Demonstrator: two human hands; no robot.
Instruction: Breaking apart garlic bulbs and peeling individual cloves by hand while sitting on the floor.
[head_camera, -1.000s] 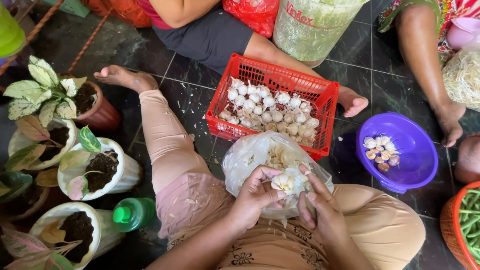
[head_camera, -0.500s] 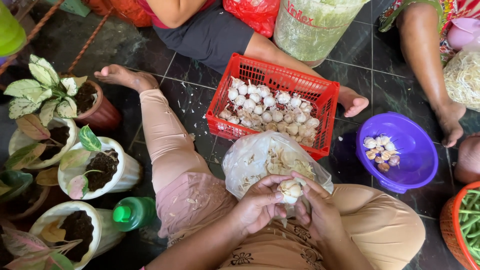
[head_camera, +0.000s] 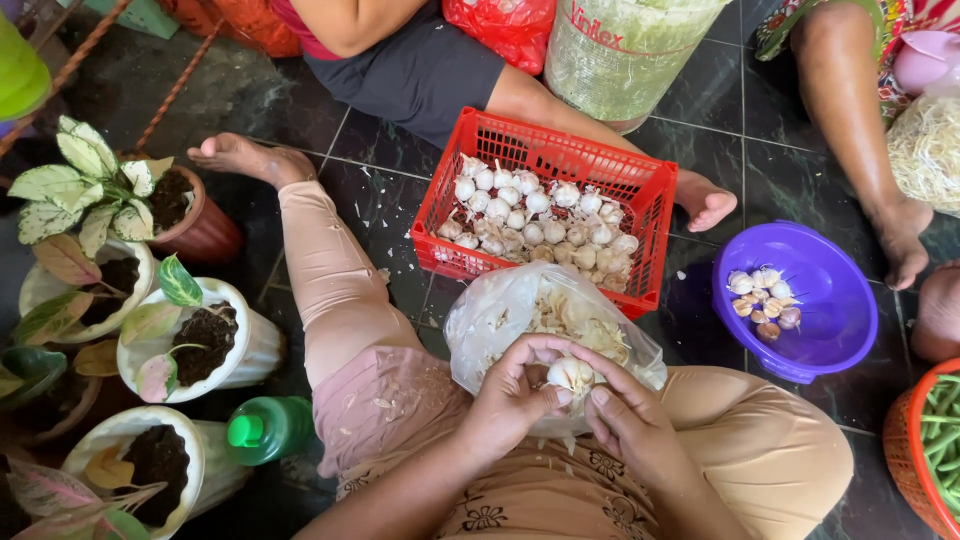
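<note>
A garlic bulb (head_camera: 571, 374) sits pinched between both hands over the person's lap, the left hand (head_camera: 512, 392) curled around it with thumb and fingers clamped on its side, the right hand (head_camera: 632, 418) pressing its thumb and fingertips against the other side. Just behind it lies a clear plastic bag (head_camera: 500, 312) with papery peelings inside. Beyond that, on the dark tiled floor (head_camera: 395, 205), stands a red basket (head_camera: 648, 205) of garlic bulbs, with a purple bowl (head_camera: 835, 300) holding a few cloves to its right and potted plants (head_camera: 185, 340) to the left.
</note>
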